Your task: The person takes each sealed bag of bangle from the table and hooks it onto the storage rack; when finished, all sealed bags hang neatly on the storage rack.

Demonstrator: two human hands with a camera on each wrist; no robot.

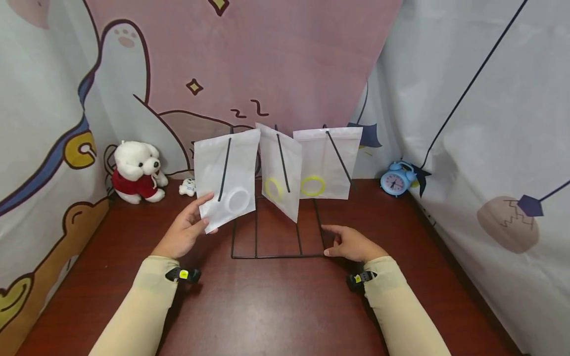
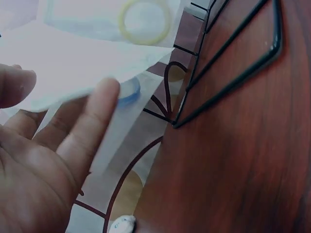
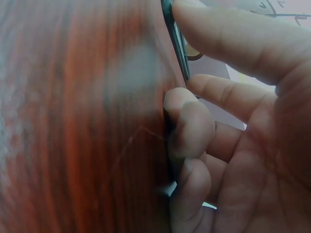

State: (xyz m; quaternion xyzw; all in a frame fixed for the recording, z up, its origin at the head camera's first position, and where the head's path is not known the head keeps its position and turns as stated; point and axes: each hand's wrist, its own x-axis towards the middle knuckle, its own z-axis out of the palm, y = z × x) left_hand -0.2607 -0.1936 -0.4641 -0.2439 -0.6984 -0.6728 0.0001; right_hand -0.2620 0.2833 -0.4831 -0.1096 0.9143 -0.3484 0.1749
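A black wire display rack [image 1: 278, 256] stands on the table, with three white zip bags hanging on its hooks. My left hand [image 1: 182, 230] holds the lower left corner of the left bag [image 1: 209, 170], thumb in front and other fingers partly hidden behind it. A pale ring [image 1: 238, 200] shows through that bag. The middle bag [image 1: 279, 158] hangs turned at an angle, and the right bag [image 1: 331, 160] faces forward; each shows a yellow ring inside. My right hand [image 1: 354, 243] grips the base wire at the rack's front right corner, with thumb and index finger on it.
A white plush dog [image 1: 135, 170] in red sits at the back left, beside a small white figure [image 1: 187, 187]. At the back right stands a blue alarm clock [image 1: 396, 179]. Printed curtains [image 1: 285, 59] hang around the brown table [image 1: 267, 306].
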